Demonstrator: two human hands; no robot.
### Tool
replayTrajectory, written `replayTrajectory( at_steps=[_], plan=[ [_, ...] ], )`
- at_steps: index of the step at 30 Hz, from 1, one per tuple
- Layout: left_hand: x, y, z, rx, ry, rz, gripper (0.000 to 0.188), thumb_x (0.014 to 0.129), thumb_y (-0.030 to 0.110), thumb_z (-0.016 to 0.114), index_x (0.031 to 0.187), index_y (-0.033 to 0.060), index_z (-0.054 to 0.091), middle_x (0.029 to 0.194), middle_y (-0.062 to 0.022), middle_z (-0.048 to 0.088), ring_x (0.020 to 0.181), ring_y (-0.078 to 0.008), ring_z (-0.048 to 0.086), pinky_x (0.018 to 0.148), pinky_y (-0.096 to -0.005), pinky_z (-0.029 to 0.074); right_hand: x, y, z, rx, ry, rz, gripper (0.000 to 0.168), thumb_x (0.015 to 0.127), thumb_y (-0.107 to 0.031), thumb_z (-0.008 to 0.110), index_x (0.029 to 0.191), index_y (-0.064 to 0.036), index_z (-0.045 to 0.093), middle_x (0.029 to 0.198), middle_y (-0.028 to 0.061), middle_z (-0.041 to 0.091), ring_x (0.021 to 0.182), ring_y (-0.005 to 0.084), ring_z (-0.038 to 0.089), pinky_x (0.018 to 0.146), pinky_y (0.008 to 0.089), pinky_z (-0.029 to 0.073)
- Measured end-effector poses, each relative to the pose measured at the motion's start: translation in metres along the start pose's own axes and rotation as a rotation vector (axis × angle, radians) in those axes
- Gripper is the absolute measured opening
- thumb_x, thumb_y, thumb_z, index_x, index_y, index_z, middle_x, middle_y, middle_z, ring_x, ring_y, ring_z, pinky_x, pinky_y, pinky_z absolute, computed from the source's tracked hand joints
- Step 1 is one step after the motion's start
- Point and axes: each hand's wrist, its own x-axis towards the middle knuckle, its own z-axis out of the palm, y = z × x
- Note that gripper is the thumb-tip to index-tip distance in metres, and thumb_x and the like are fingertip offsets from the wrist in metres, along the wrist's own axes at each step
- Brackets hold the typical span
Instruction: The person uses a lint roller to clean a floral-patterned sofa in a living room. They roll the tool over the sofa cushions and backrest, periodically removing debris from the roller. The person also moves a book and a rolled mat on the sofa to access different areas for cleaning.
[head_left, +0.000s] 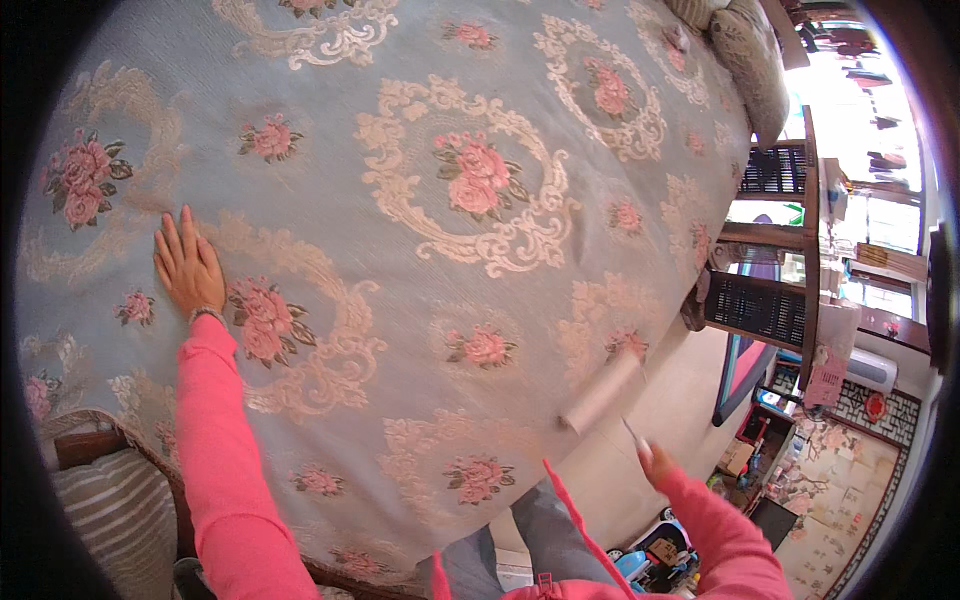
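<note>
A blue-grey fabric cover (337, 187) with pink roses and pale scroll patterns spreads over the large surface before me. My left hand (185, 270) lies flat on it at the left, fingers apart, with a bracelet at the wrist. At the lower right, my right hand (657, 463) is closed around the white handle of a tool whose thin metal arm reaches up. A pale roller (602, 391), somewhat blurred, rests at the cover's right edge; it seems to belong to this tool.
Patterned cushions (748, 67) are at the top right. A wooden shelf unit (810, 225) stands to the right, above a pale floor (615, 465). A striped cushion (120, 517) sits at lower left. Toys (645, 559) and boxes lie at lower right.
</note>
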Motion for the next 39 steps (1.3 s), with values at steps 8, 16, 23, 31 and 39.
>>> replayTrajectory(
  at_steps=[8,16,23,31,39],
  plan=[
    [0.006,0.013,-0.003,0.19,-0.38,-0.135,0.045,0.091,0.033,0.029,0.135,0.0287,0.023,0.14,-0.0026,0.024,0.128,-0.0243,0.024,0.103,-0.0386,0.02,-0.02,-0.037,-0.029,0.27,0.16,-0.177,0.028,0.088,-0.028,0.045,0.093,-0.002,0.054,0.071,0.0187,0.056,0.068,0.0313,0.056,0.06,0.0396,0.042],
    [-0.035,0.116,-0.053,-0.115,-0.249,0.175,0.042,0.091,0.035,0.029,0.133,0.0301,0.027,0.139,0.0011,0.026,0.127,-0.0242,0.024,0.104,-0.0429,0.017,0.08,-0.302,-0.034,0.21,-0.021,-0.443,0.037,0.087,-0.043,0.041,0.103,-0.011,0.05,0.083,0.0208,0.06,0.074,0.0379,0.058,0.065,0.0457,0.045],
    [-0.029,0.112,-0.064,-0.006,-0.337,0.128,0.045,0.091,0.035,0.028,0.135,0.0328,0.02,0.14,0.0031,0.022,0.129,-0.0235,0.021,0.104,-0.0435,0.016,-0.039,0.049,0.016,-0.142,-0.051,0.025,0.04,0.084,-0.044,0.044,0.09,-0.006,0.053,0.079,0.0241,0.059,0.074,0.0413,0.056,0.064,0.0487,0.043],
    [0.005,0.154,-0.065,-0.086,-0.643,-0.051,0.05,0.089,0.032,0.035,0.136,0.0241,0.021,0.141,-0.0032,0.021,0.129,-0.0264,0.02,0.104,-0.0395,0.018,-0.013,0.113,-0.071,0.17,0.24,0.002,0.045,0.085,-0.046,0.043,0.085,-0.002,0.053,0.073,0.0253,0.056,0.072,0.043,0.054,0.063,0.0483,0.042],
    [0.04,0.225,-0.042,-0.083,-0.22,-0.15,0.044,0.089,0.031,0.034,0.132,0.0239,0.031,0.138,-0.003,0.027,0.127,-0.0246,0.025,0.104,-0.0407,0.019,0.192,-0.104,-0.152,0.108,0.104,-0.411,0.038,0.085,-0.043,0.043,0.096,-0.008,0.054,0.083,0.0223,0.059,0.08,0.0418,0.055,0.069,0.0467,0.043]
  ],
)
